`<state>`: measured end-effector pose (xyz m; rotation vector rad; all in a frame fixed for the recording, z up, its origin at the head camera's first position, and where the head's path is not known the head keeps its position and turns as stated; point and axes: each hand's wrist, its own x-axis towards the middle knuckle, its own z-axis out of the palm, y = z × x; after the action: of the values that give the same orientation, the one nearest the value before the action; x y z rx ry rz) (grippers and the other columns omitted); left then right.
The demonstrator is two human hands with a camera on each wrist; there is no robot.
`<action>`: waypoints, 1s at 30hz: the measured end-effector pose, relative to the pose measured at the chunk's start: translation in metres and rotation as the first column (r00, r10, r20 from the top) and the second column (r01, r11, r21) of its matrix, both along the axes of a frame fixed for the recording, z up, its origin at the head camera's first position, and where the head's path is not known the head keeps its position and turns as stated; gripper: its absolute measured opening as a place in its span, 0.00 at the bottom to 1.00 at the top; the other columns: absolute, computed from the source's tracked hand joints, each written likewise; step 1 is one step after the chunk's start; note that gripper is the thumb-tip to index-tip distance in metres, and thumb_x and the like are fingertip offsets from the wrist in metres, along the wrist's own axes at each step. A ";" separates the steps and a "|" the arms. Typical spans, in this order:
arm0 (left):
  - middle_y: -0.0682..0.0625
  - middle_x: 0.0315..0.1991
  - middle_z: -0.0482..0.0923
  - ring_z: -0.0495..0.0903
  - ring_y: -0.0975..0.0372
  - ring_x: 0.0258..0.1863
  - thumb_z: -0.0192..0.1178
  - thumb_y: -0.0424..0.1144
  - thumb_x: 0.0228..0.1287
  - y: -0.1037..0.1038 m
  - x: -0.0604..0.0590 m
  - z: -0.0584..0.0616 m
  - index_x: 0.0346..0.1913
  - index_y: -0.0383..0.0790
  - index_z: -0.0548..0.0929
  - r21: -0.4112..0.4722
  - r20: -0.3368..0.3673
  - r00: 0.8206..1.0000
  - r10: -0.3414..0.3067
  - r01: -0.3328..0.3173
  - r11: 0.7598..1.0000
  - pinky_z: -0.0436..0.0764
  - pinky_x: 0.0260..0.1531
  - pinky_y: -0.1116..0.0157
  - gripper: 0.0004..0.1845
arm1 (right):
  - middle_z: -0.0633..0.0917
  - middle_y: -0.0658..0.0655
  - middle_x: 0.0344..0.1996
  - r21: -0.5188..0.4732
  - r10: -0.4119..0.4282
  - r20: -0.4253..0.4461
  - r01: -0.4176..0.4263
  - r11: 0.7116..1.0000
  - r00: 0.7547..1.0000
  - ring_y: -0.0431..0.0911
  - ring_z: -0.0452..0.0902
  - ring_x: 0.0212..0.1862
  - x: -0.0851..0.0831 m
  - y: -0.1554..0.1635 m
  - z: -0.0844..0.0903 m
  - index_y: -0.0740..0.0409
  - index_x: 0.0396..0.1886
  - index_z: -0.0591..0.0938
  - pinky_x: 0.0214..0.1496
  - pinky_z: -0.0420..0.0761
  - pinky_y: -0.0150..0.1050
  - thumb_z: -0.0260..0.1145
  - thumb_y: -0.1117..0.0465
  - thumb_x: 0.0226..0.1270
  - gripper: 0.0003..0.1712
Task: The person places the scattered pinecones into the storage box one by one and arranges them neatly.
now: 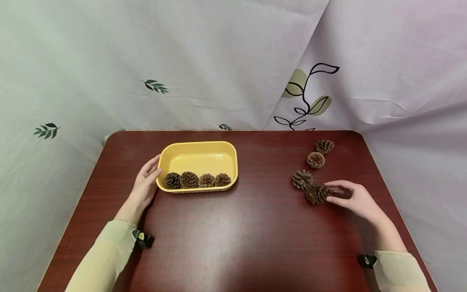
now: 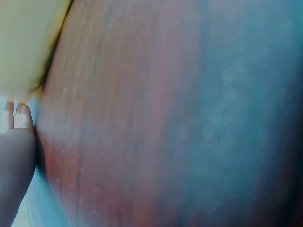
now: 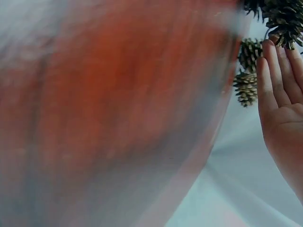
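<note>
My left hand (image 1: 145, 184) holds the left end of a yellow tray (image 1: 233, 162), its thumb at the rim and its fingers along the outer wall. In the left wrist view, fingertips (image 2: 22, 116) meet the tray's side (image 2: 28, 45). Several brown pine cones (image 1: 189, 180) lie in a row along the tray's near side. On the right, my right hand (image 1: 355, 198) pinches the end of a pine cone (image 1: 318, 194) between thumb and fingers. The right wrist view shows long fingers (image 3: 279, 78) against that pine cone (image 3: 286, 23); the thumb is hidden there.
Beside the pinched cone lies another pine cone (image 1: 302, 179). Farther back are a round-faced pine cone (image 1: 315, 160) and one on its side (image 1: 324, 146). Everything stands on a dark red wooden table (image 1: 233, 235), with a pale patterned cloth (image 1: 219, 73) behind it.
</note>
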<state>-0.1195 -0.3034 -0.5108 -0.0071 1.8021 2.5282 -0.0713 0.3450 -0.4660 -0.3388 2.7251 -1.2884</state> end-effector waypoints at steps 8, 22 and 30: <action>0.62 0.60 0.84 0.83 0.72 0.59 0.49 0.27 0.83 -0.001 0.000 -0.001 0.73 0.50 0.75 0.000 0.008 1.000 -0.003 0.003 1.000 0.83 0.55 0.75 0.24 | 0.83 0.23 0.49 0.013 -0.004 -0.081 0.005 1.000 0.997 0.17 0.80 0.50 -0.002 -0.014 0.012 0.60 0.58 0.88 0.50 0.79 0.17 0.81 0.68 0.61 0.24; 0.62 0.61 0.83 0.82 0.72 0.59 0.50 0.27 0.83 -0.001 -0.002 -0.001 0.74 0.49 0.75 -0.003 0.015 1.000 -0.003 0.003 1.000 0.82 0.55 0.75 0.24 | 0.92 0.58 0.51 0.019 0.055 -0.171 -0.052 0.998 0.984 0.16 0.76 0.55 -0.029 -0.061 0.030 0.52 0.57 0.90 0.58 0.72 0.15 0.83 0.66 0.58 0.25; 0.62 0.60 0.84 0.83 0.72 0.59 0.50 0.27 0.83 -0.001 -0.002 -0.001 0.72 0.50 0.76 0.004 0.019 1.000 0.000 0.000 1.000 0.82 0.55 0.75 0.24 | 0.91 0.60 0.54 -0.051 0.123 -0.148 -0.132 0.990 0.981 0.19 0.79 0.54 -0.052 -0.093 0.031 0.56 0.58 0.89 0.58 0.79 0.20 0.82 0.68 0.60 0.25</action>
<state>-0.1214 -0.3042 -0.5116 -0.0304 1.7906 2.5225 -0.1231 0.2516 -0.4347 -0.6255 2.7316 -1.3637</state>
